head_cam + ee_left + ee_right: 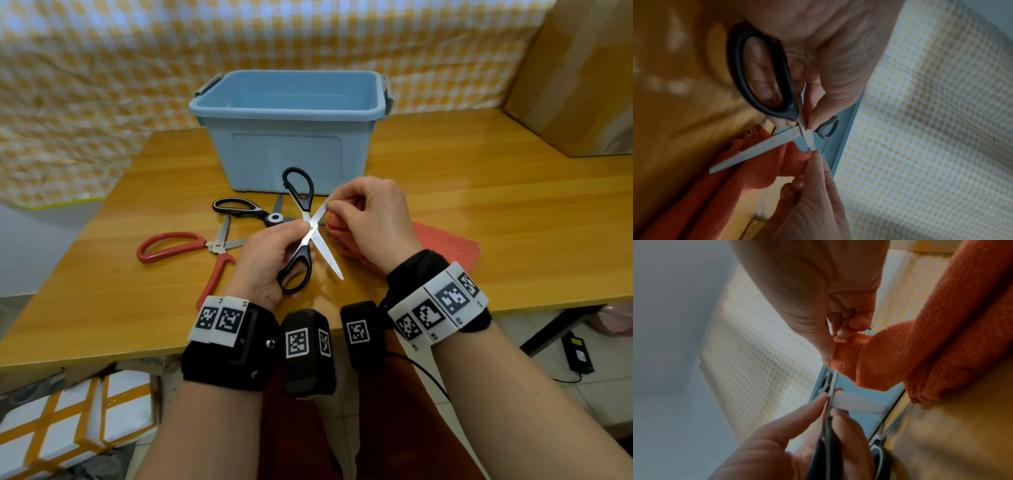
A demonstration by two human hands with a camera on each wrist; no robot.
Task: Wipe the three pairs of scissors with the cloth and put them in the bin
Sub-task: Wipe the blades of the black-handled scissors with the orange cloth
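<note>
Left hand holds black scissors spread; right hand pinches cloth on a blade; bin ahead looks empty, two pairs wait

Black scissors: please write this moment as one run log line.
left hand holds black scissors, blades open | right hand pinches cloth on upper blade | red scissors, grey-black scissors on table | bin empty

This is looking like a makeshift home or storeroom workspace: a yellow checked cloth is hanging as a backdrop behind the wooden tabletop, while cardboard boxes and taped parcels are sitting around it.
</note>
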